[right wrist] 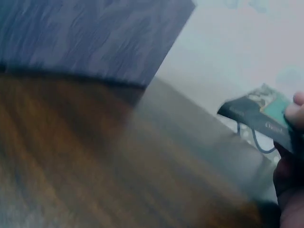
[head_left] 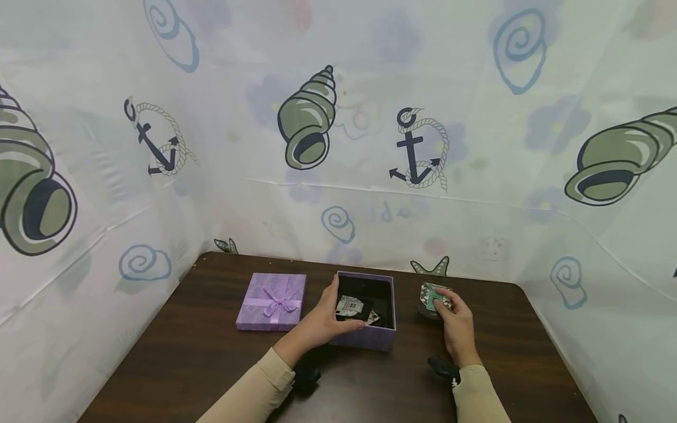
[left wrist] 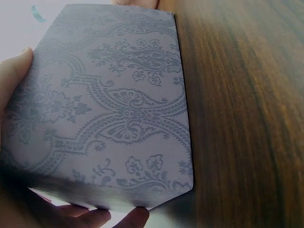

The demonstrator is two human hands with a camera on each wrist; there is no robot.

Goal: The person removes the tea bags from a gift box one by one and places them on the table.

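A purple box (head_left: 366, 338) without its lid stands mid-table, black inside. Small patterned pieces (head_left: 350, 306) in grey, white and black lie in it. My left hand (head_left: 313, 324) grips the box at its near left corner, thumb along the front and fingers on the left side. The left wrist view shows the floral-patterned wall of the box (left wrist: 128, 109) up close. To the right of the box, my right hand (head_left: 459, 330) pinches a small flat dark pack (head_left: 428, 298) with a green label and patterned top. A dark loop (right wrist: 259, 142) shows below the pack in the right wrist view.
A purple lid (head_left: 254, 318) with a ribbon bow lies left of the box. The dark wooden table (head_left: 174, 352) backs onto a white curtain (head_left: 365, 229) printed with shells and anchors. Black bands (head_left: 444, 369) sit at both wrists.
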